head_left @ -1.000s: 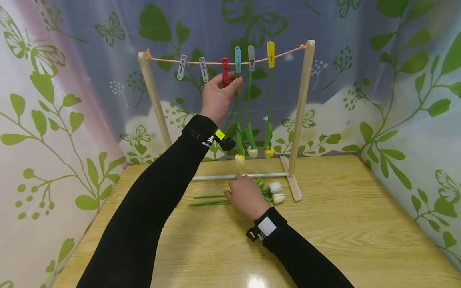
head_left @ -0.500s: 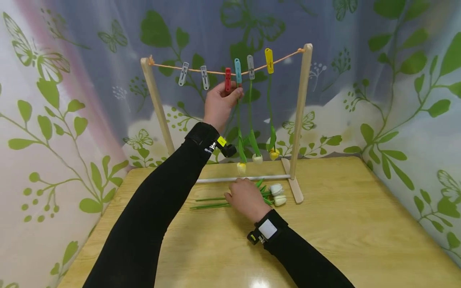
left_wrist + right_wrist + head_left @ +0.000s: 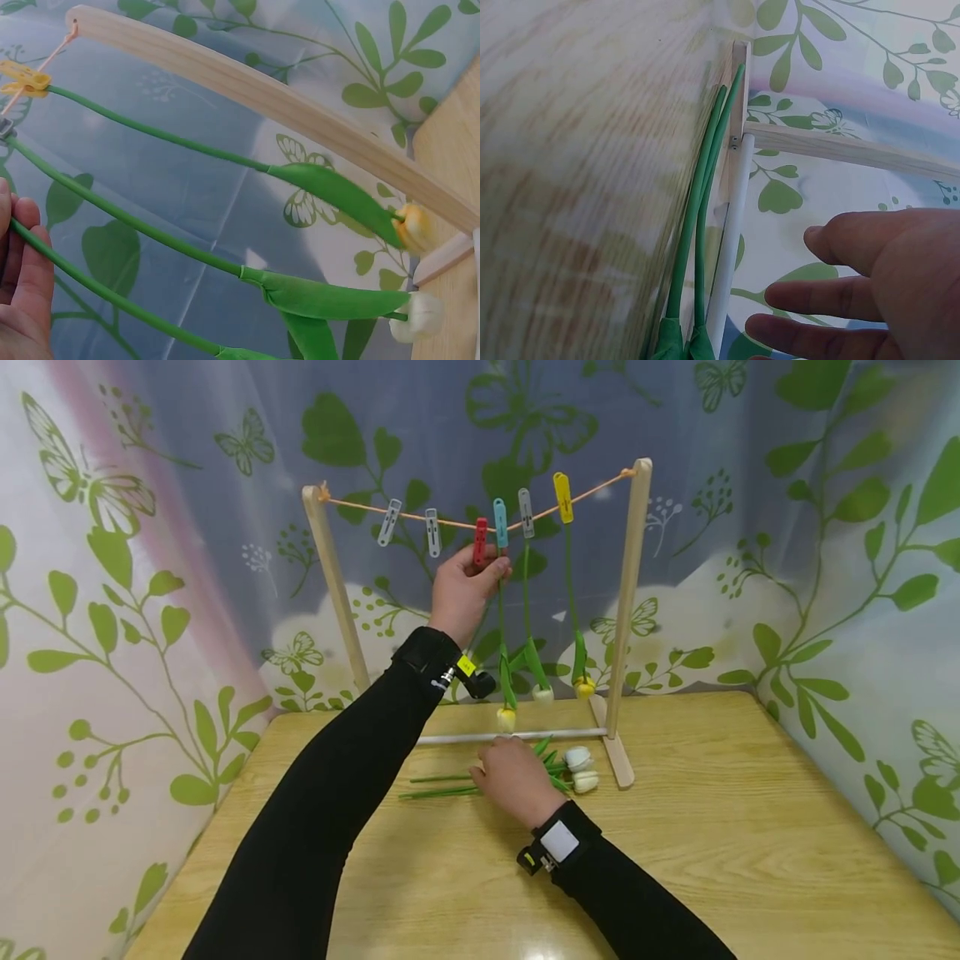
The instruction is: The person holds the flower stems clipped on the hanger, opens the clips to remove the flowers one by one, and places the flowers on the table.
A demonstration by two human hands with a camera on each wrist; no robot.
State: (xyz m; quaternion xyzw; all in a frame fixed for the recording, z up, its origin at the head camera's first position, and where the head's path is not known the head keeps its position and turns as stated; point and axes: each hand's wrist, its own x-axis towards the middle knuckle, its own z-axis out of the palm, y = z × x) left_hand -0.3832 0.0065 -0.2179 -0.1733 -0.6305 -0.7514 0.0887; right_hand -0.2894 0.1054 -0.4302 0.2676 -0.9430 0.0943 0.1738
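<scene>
In the head view my left hand (image 3: pixel 459 597) pinches the green stem of a pale yellow artificial tulip (image 3: pixel 506 720), which hangs head down just below a blue clothespin (image 3: pixel 501 523). A red clothespin (image 3: pixel 480 540) sits on the cord right at the fingers. To the right hang a white tulip (image 3: pixel 543 694) under a grey clothespin (image 3: pixel 526 513) and a yellow tulip (image 3: pixel 584 687) under a yellow clothespin (image 3: pixel 563 497). My right hand (image 3: pixel 517 781) hovers over white tulips (image 3: pixel 577 758) lying on the table; its fingers (image 3: pixel 821 296) look extended and hold nothing in the right wrist view.
An orange cord (image 3: pixel 352 505) runs between two wooden posts (image 3: pixel 630 602), joined low down by a white rod (image 3: pixel 450 739). Two grey clothespins (image 3: pixel 432 532) hang on the cord's left half. Behind the wooden table (image 3: pixel 720 827) is a leaf-printed curtain (image 3: pixel 825 568).
The cord's middle has been drawn lower between the posts, the left hand and its tulip moving down with it. The hanging flowers have swung slightly. The right hand stays nearly still.
</scene>
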